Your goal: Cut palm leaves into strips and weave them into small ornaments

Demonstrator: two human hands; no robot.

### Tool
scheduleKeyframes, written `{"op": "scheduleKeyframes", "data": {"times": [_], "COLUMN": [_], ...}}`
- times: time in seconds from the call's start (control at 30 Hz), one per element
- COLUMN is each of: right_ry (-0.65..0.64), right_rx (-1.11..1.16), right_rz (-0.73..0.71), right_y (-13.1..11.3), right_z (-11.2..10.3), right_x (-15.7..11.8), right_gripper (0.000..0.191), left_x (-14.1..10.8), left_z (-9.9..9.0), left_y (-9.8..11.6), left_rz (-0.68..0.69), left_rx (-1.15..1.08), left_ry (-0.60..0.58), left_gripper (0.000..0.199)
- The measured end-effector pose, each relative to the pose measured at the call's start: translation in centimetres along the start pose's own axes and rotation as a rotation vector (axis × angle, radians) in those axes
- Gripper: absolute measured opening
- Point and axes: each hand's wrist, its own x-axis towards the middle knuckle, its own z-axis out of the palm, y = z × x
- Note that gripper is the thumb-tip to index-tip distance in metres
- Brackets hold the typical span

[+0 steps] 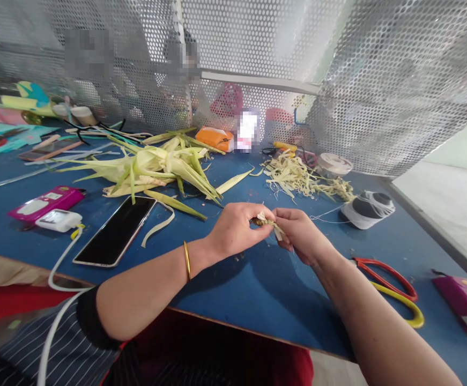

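Observation:
Above the middle of the blue table, my left hand (239, 228) pinches a small braided piece of husk (263, 220) between thumb and fingers. My right hand (297, 230) meets it from the right, its fingers closed on a pale strip (278, 231) at the end of the same piece. Behind and to the left lies a pile of green and cream corn husks (156, 163). A heap of thin husk shreds (291, 174) rests beyond my right hand. To the right is a spool of white thread (368, 209), with loose thread trailing toward my hands.
Scissors with red and yellow handles (398, 292) lie beside my right forearm. A black phone (115, 233), a magenta power strip (46, 203) and a white cable are on the left. An orange packet (215, 138) stands before the perforated metal screen (257, 43). Another magenta strip (466, 305) is far right.

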Motion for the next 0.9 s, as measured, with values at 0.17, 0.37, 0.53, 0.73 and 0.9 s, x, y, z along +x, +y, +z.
{"op": "scheduleKeyframes", "data": {"times": [0.17,0.37,0.53,0.73,0.9], "right_ry": [-0.165,-0.037,0.282,0.293,0.377], "right_rx": [0.135,-0.198,-1.003,-1.291,-1.252], "right_rz": [0.078,-0.275,-0.973,-1.219,-1.013], "right_y": [0.3,1.1,0.8,0.9,1.4], "right_z": [-0.6,0.3,0.3,-0.6,-0.5], "right_x": [0.6,0.6,-0.4,0.3,0.4], "right_gripper": [0.027,0.031,0.022,0.025,0.026], "left_x": [0.3,1.2,1.4,1.1,0.9], "left_z": [-0.1,0.1,0.2,0.3,0.2], "left_y": [-0.2,-1.5,-2.0,-1.0,-0.6], "left_rz": [-0.157,-0.403,-0.475,-0.587,-0.585], "left_rx": [-0.226,-0.525,-0.557,-0.633,-0.693], "left_ry": [-0.023,0.176,0.207,-0.067,-0.165], "left_gripper": [0.006,0.006,0.007,0.011,0.013]}}
